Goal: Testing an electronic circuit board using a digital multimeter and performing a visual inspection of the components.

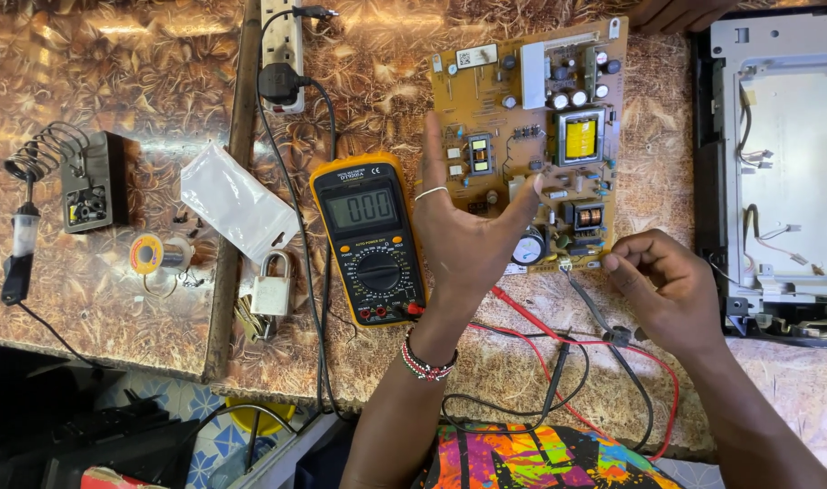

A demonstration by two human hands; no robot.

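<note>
Two hands: left hand (463,231) spread open above circuit board (531,136); right hand (662,276) pinching probe (587,264).

I see an electronics repair workshop: multimeter (370,237), bare circuit board (529,136), soldering iron stand (65,177), solder spool (151,254) on the counter (96,299).

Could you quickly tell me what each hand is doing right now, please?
Left hand: open, palm up, fingers spread above the circuit board, holding nothing.
Right hand: fingers pinched at the board's lower edge; what they grip cannot be told.
</note>
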